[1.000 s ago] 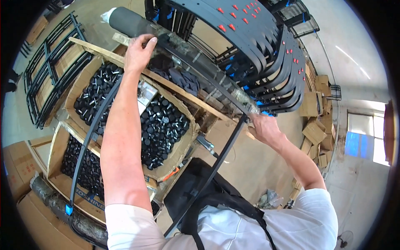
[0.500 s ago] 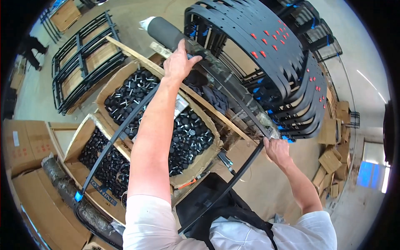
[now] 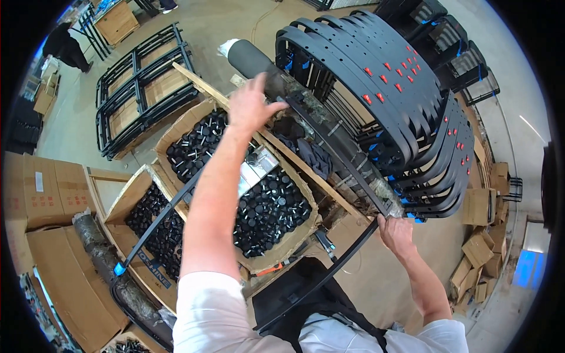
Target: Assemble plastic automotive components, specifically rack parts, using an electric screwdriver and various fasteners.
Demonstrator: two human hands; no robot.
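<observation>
Black metal frame (image 3: pixel 352 249) — gripped at one corner by the right hand (image 3: pixel 396 234), the left hand (image 3: pixel 249 107) loose near another.
Seen from the head view, the step in hand seemed to be steadying the frame, which lay slantwise before the person: its far bar ran alongside the padded roll (image 3: pixel 247 60), and a side bar passed under the left forearm, above the cardboard box (image 3: pixel 130 203) of small black parts (image 3: pixel 147 209). Any next move appeared to call for a firm right-hand hold and support from the left. The right arm bent outward, fingers curled around the corner; the left stretched forward, its blurred fingers spread, thumb near the bar's end — whether it touched, one could not tell.
</observation>
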